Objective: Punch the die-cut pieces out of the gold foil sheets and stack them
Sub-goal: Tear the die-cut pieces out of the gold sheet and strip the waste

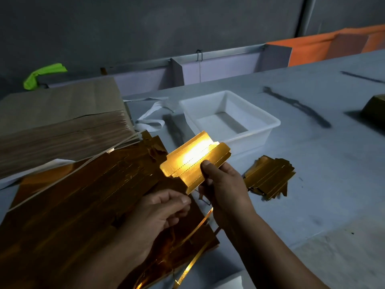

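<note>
Nearest, a loose gold trim strip (195, 261) trails off the gold foil sheets (93, 195), which lie spread over the left of the grey table (312, 163). The left hand (158, 213) rests on them, fingers curled with thumb against forefinger; whether it nips the sheet I cannot tell. The right hand (225, 184) grips a die-cut piece (187, 157) raised over the sheets' far edge, thumb on top and fingers beneath. Right of it the stack of punched pieces (268, 176) lies on the table. Beyond stands a white plastic tub (245, 138), with a pile of brown sheets (62, 122) far left
</note>
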A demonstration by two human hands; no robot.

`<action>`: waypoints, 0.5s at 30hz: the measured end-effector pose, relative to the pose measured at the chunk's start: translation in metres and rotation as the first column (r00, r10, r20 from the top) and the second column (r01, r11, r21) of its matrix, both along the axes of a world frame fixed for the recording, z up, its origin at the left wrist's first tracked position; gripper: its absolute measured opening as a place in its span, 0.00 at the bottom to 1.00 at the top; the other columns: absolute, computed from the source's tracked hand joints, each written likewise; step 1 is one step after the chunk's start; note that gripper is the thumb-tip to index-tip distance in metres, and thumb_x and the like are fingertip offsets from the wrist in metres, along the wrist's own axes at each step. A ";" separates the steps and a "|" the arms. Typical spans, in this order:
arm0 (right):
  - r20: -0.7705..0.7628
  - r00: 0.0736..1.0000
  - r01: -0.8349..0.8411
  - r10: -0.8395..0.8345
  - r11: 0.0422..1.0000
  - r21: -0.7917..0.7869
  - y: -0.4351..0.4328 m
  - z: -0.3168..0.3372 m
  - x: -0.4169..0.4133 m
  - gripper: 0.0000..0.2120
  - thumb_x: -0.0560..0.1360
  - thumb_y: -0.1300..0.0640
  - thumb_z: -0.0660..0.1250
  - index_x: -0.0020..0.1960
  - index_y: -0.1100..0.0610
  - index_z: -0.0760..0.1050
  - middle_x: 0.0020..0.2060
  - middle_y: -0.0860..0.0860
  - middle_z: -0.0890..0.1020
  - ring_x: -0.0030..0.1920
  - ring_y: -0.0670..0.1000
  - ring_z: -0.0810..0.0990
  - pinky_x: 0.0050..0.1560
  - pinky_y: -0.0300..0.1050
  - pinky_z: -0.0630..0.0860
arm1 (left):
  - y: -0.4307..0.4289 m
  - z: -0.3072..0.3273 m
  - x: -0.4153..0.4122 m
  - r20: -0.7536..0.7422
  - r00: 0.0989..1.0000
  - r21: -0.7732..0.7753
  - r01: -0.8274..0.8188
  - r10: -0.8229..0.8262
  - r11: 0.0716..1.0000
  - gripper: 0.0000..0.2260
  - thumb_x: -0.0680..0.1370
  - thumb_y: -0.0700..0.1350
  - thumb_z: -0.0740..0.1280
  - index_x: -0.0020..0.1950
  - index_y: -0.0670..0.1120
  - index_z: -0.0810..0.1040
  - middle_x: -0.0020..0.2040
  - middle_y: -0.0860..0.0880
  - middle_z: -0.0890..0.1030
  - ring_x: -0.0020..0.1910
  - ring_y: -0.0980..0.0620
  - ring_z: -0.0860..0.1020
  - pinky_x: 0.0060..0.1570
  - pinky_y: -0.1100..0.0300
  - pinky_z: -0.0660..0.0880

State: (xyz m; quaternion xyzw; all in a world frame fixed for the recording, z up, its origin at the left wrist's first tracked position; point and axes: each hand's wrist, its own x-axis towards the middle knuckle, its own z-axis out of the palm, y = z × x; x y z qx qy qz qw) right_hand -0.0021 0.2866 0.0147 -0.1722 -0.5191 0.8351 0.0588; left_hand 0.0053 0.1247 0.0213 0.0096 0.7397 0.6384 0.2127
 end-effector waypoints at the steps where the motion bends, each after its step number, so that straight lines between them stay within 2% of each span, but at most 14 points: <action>1: 0.001 0.999 0.037 -0.037 0.999 0.008 0.008 0.001 -0.001 0.07 0.80 0.55 0.66 0.55 0.57 0.78 0.29 0.46 0.80 0.33 0.47 0.80 0.38 0.44 0.76 | 0.001 -0.002 0.000 -0.002 1.000 -0.015 0.008 -0.008 1.000 0.07 0.68 0.50 0.71 0.43 0.51 0.85 0.44 0.51 0.85 0.47 0.55 0.83 0.49 0.58 0.75; 3: 0.011 0.993 0.120 -0.120 0.992 0.028 0.026 0.003 -0.003 0.05 0.80 0.56 0.66 0.51 0.57 0.77 0.26 0.46 0.79 0.30 0.46 0.78 0.37 0.45 0.74 | 0.000 -0.005 0.001 -0.004 1.000 -0.035 0.004 -0.004 0.999 0.04 0.72 0.47 0.71 0.43 0.51 0.86 0.44 0.50 0.85 0.46 0.55 0.83 0.49 0.58 0.76; 5: 0.033 0.977 0.208 -0.211 0.975 0.084 0.048 0.003 -0.005 0.04 0.80 0.56 0.67 0.48 0.56 0.77 0.27 0.47 0.78 0.26 0.43 0.76 0.34 0.43 0.72 | -0.004 -0.007 0.000 -0.004 1.000 -0.037 -0.013 0.013 0.999 0.05 0.71 0.47 0.71 0.42 0.50 0.86 0.43 0.49 0.85 0.45 0.55 0.83 0.48 0.58 0.76; 8: 0.056 0.936 0.329 -0.348 0.919 0.218 0.081 0.000 -0.010 0.05 0.79 0.55 0.67 0.49 0.56 0.76 0.32 0.51 0.78 0.29 0.48 0.75 0.33 0.44 0.70 | -0.011 -0.006 -0.003 -0.031 0.999 -0.045 -0.024 0.023 0.999 0.09 0.66 0.52 0.70 0.42 0.51 0.85 0.43 0.49 0.85 0.43 0.56 0.83 0.46 0.59 0.75; 10: 0.070 0.893 0.390 -0.445 0.842 0.373 0.103 -0.005 -0.014 0.05 0.76 0.55 0.68 0.49 0.56 0.77 0.32 0.52 0.78 0.29 0.50 0.75 0.34 0.44 0.71 | -0.016 -0.005 -0.006 -0.055 0.998 -0.046 -0.042 0.039 0.998 0.10 0.64 0.52 0.70 0.43 0.51 0.86 0.43 0.49 0.85 0.43 0.56 0.83 0.46 0.58 0.76; 12: 0.087 0.855 0.398 -0.512 0.753 0.524 0.121 -0.010 -0.016 0.06 0.73 0.56 0.68 0.48 0.57 0.78 0.33 0.53 0.80 0.30 0.50 0.77 0.34 0.46 0.74 | -0.020 -0.005 -0.010 -0.069 0.995 -0.052 -0.069 0.065 0.996 0.10 0.64 0.52 0.71 0.42 0.51 0.86 0.43 0.49 0.85 0.44 0.55 0.83 0.47 0.58 0.76; 15: 0.149 0.841 0.303 -0.520 0.680 0.667 0.135 -0.017 -0.018 0.07 0.68 0.56 0.66 0.44 0.58 0.78 0.36 0.56 0.82 0.38 0.58 0.81 0.41 0.54 0.78 | -0.027 -0.007 -0.014 -0.082 0.991 -0.088 -0.111 0.103 0.990 0.07 0.68 0.49 0.72 0.42 0.49 0.86 0.44 0.49 0.85 0.48 0.51 0.83 0.48 0.56 0.75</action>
